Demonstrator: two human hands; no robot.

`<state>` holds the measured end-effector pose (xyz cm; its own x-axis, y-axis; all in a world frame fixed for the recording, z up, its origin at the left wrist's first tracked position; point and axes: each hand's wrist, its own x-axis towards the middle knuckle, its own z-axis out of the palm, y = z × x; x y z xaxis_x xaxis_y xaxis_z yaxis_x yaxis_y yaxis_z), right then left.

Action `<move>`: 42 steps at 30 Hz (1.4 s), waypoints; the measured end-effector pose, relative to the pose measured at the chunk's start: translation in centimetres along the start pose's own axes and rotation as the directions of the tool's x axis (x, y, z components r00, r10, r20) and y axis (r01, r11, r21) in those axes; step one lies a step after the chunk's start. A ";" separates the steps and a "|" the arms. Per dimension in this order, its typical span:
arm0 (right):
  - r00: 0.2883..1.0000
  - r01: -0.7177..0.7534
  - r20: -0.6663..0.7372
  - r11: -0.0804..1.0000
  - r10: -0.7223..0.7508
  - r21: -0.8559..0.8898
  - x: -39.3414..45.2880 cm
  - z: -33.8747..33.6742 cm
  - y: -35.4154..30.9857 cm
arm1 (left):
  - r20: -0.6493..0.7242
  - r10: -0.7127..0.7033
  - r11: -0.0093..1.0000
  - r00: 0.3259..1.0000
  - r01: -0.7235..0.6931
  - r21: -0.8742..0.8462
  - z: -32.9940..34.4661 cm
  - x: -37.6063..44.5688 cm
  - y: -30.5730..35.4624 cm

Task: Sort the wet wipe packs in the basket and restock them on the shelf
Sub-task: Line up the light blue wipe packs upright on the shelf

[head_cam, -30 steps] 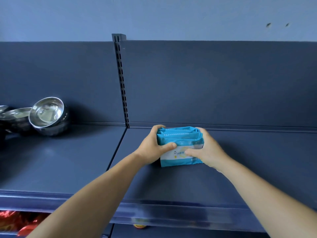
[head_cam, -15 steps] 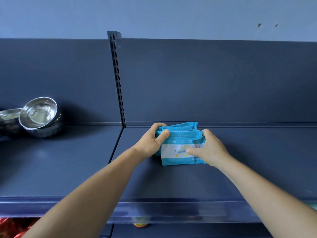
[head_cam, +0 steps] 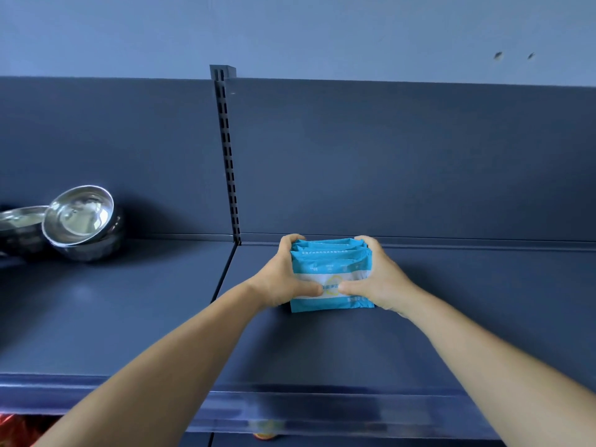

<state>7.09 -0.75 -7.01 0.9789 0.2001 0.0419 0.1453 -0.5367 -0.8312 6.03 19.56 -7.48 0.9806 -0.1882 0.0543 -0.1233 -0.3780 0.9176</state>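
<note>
Left hand (head_cam: 283, 279) and right hand (head_cam: 380, 279) both grip the stack of wet wipe packs (head_cam: 332, 272), fingers curled round its left and right ends, thumbs (head_cam: 311, 289) nearly meeting on the front pack's white label. Half a second ago the packs were fanned and skewed, the left thumb up on the top edge; now they are squared into one block, standing on edge on the shelf (head_cam: 322, 343), near the back panel, just right of the slotted upright (head_cam: 227, 156). Reads as alignment about done, this batch placed; letting go likely comes next.

Counts: packs about four, going by the blue top edges, exact number hard to tell. Two hands. Steel bowls (head_cam: 80, 221) far left on the shelf, at least two stacks, one tilted bowl on top, left one cut off by the frame. Basket not in view, so remaining stock unknown. Red packaging (head_cam: 13, 430) on the lower level, bottom left.
</note>
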 end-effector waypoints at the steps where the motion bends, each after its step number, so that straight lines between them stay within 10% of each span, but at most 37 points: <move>1: 1.000 0.020 0.008 1.000 -0.020 0.010 0.3 0.2 -0.1 | -0.025 0.001 1.000 1.000 -0.001 0.011 0.1 0.1 0.1; 7: 0.973 0.150 -0.172 0.988 -0.154 -0.039 3.6 1.1 -1.5 | -0.238 0.039 0.992 0.970 -0.010 0.122 -1.4 2.4 0.9; 22: 0.992 -0.047 -0.119 0.996 0.038 -0.071 8.8 3.9 -1.2 | -0.377 -0.098 0.972 0.921 0.170 0.163 -3.4 5.1 -1.7; 34: 0.995 0.002 -0.102 0.988 -0.018 -0.152 8.0 3.7 -1.3 | -0.217 -0.047 0.839 0.975 0.156 0.521 -2.6 3.0 -2.0; 42: 0.996 0.079 -0.001 0.894 -0.088 -0.441 6.3 3.5 -1.5 | -0.119 0.110 0.551 0.987 0.039 0.834 -2.0 2.9 -1.8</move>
<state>12.56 4.21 -7.49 0.9624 0.2459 0.1156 0.2704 -0.8255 -0.4954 9.45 21.51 -8.21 0.9722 -0.1194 0.2016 -0.1565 -0.9713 0.1793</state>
